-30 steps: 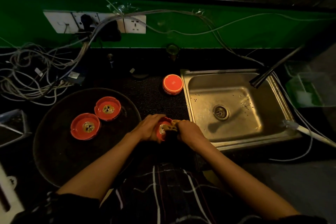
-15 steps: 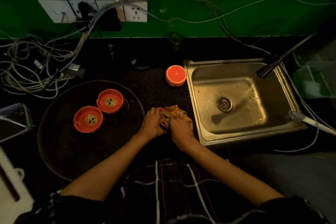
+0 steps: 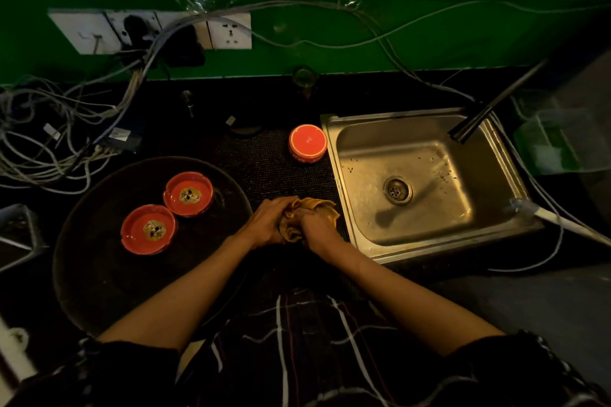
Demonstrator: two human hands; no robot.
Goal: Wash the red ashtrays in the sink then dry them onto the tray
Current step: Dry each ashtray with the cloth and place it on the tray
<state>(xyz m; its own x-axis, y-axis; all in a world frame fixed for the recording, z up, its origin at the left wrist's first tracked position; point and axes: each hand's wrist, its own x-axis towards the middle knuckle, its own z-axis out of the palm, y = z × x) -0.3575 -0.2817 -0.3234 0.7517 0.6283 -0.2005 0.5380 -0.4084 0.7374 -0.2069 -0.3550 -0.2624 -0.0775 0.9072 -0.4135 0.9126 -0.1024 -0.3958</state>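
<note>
Two red ashtrays (image 3: 148,229) (image 3: 188,193) lie face up on the round dark tray (image 3: 99,281) at the left. A third red ashtray (image 3: 308,143) sits upside down on the black mat beside the steel sink (image 3: 426,235). Between tray and sink, my left hand (image 3: 266,221) and my right hand (image 3: 319,228) both grip a bunched yellow cloth (image 3: 315,208). The cloth is wrapped round whatever my hands hold; that object is hidden now.
A dark tap (image 3: 492,102) reaches over the sink from the right. Tangled cables (image 3: 49,142) and wall sockets (image 3: 228,30) crowd the back left. A green container (image 3: 545,149) stands right of the sink. A white hose (image 3: 555,218) crosses the sink's right corner.
One second ago a red ashtray showed between my hands; the yellow cloth now covers it fully. My hands keep working the cloth at the same spot.
</note>
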